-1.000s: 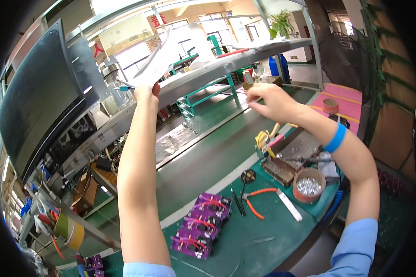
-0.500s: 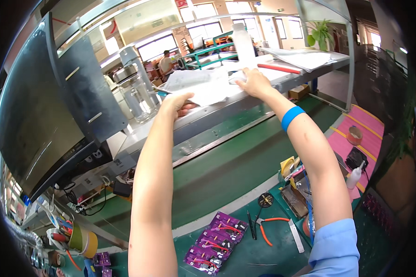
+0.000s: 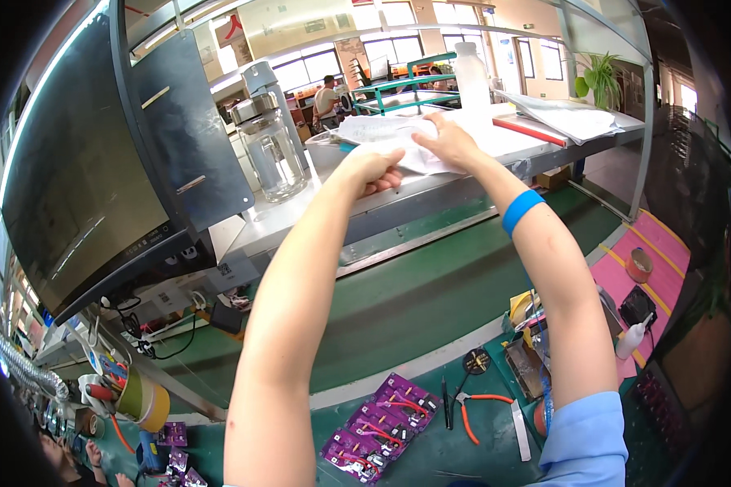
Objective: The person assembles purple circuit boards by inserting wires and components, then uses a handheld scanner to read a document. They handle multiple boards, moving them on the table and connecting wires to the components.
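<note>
On the raised metal shelf lie white paper sheets (image 3: 386, 130), some printed, with their right part bent up between my hands. My left hand (image 3: 374, 172) is closed at their near edge, its thumb on top and its fingers curled beneath. Against the right part of the sheets rests my right hand (image 3: 451, 146), its thumb and forefinger stretched out and apart; its other fingers are hidden. A blue band (image 3: 521, 209) circles my right forearm. Just behind the right hand stands a whitish bottle (image 3: 471, 77), and a red stick-like object (image 3: 529, 132) lies to its right.
A glass jug (image 3: 274, 158) and a dark monitor (image 3: 81, 178) stand to the left. On the green bench below are purple circuit boards (image 3: 379, 430), orange-handled pliers (image 3: 469, 418) and a black pen-like tool (image 3: 447, 403). Farther right lies a pink mat (image 3: 654, 239). More papers (image 3: 564, 118) rest at the shelf's right.
My hands have come closer together, the left moving right along the shelf edge. The sheets now bunch up between them. The whole view has shifted, with the shelf appearing farther right.
</note>
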`<action>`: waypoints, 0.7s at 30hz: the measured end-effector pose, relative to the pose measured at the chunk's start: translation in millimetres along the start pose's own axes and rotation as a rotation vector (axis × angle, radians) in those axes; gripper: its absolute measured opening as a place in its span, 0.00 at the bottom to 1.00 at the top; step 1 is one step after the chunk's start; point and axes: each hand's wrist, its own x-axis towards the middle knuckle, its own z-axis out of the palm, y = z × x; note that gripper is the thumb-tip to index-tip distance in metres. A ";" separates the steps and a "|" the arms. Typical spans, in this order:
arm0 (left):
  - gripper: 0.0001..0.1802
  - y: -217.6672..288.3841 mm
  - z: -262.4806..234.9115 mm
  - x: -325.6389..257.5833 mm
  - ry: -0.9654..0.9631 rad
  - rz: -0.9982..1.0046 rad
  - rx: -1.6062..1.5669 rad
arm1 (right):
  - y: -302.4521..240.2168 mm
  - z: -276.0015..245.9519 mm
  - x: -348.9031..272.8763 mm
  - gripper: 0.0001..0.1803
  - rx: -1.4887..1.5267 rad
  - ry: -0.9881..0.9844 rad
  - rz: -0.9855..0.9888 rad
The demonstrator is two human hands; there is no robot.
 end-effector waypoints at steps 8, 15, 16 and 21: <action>0.14 -24.8 48.7 -86.7 0.227 0.730 0.559 | -17.8 -3.8 -8.8 0.41 -0.417 -0.201 0.079; 0.14 -153.0 83.3 -240.5 -0.688 0.578 0.627 | -13.3 -26.4 -39.1 0.25 0.076 0.376 -0.332; 0.14 -171.4 84.7 -252.5 -0.692 0.529 0.608 | -25.2 -33.7 -58.3 0.24 0.238 0.336 -0.331; 0.12 -229.2 65.0 -315.7 -0.463 0.238 0.600 | -75.1 -91.6 -192.8 0.19 0.439 0.242 -0.367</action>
